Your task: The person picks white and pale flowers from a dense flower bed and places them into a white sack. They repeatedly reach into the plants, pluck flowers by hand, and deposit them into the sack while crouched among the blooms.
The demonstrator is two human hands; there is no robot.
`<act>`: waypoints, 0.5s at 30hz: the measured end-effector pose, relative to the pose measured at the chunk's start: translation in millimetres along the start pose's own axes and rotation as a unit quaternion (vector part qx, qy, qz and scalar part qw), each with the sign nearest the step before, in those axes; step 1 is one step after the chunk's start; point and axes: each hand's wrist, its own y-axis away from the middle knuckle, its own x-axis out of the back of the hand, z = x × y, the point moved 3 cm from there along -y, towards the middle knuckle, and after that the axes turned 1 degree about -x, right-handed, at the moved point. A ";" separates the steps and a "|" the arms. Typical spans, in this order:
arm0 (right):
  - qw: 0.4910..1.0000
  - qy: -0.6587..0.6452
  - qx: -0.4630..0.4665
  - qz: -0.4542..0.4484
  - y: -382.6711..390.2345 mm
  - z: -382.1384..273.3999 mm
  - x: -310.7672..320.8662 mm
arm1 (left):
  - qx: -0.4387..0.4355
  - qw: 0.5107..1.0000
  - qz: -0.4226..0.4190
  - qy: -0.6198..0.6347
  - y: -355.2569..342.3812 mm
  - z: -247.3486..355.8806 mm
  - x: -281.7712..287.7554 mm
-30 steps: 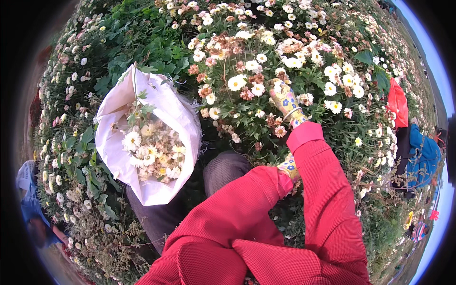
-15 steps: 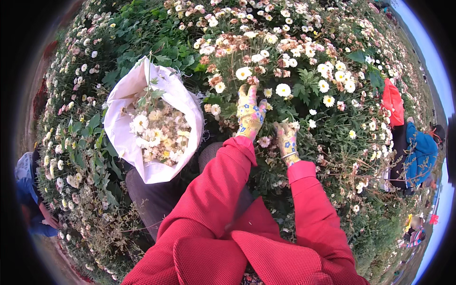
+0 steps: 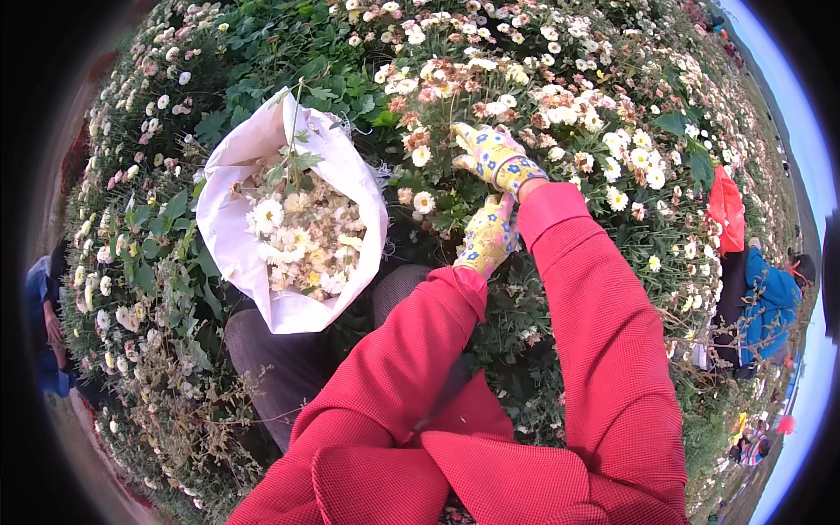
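Note:
Both my hands wear yellow gloves with a flower print and reach into the blooming chrysanthemum plants. My right hand (image 3: pixel 496 158) is the farther one, turned to the left. Its fingers and thumb are stretched out and apart, at the pale and browned chrysanthemums (image 3: pixel 421 156); I see nothing held between them. Just below its wrist, my left hand (image 3: pixel 488 236) has its fingers drawn together and pointing up. Their tips are partly hidden, so what they hold, if anything, does not show. To the left, a white sack (image 3: pixel 350 179) stands with its mouth wide, holding picked flower heads (image 3: pixel 297 241).
Dense flowering plants surround me, with broad green leaves (image 3: pixel 289 52) at the far left. My knee (image 3: pixel 262 359) is beside the sack. A red bag (image 3: pixel 726 210) and a person in blue (image 3: pixel 770 302) are at the right; another person (image 3: pixel 48 306) is at the left edge.
My right hand has moved up and left, crossing above my left hand. The left hand has drawn down and right, away from the white flowers it was touching. The view has shifted slightly.

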 end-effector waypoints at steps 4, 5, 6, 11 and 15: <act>0.995 -0.005 -0.058 0.080 -6.9 34.6 -35.2 | 0.119 0.990 -0.066 0.047 -0.3 30.2 27.9; 0.991 -0.023 -0.060 0.121 -3.5 40.1 -39.2 | 0.154 0.983 -0.052 0.080 0.1 27.9 35.1; 0.988 -0.032 -0.048 0.144 1.0 50.7 -48.9 | 0.157 0.977 0.076 0.119 0.3 18.6 33.7; 0.987 -0.027 0.005 0.161 94.3 23.1 -78.5 | 0.050 0.985 0.151 0.072 24.1 -32.0 27.8; 0.972 -0.106 0.054 0.204 169.8 -14.0 -35.0 | -0.060 0.997 -0.017 0.046 29.4 15.8 31.6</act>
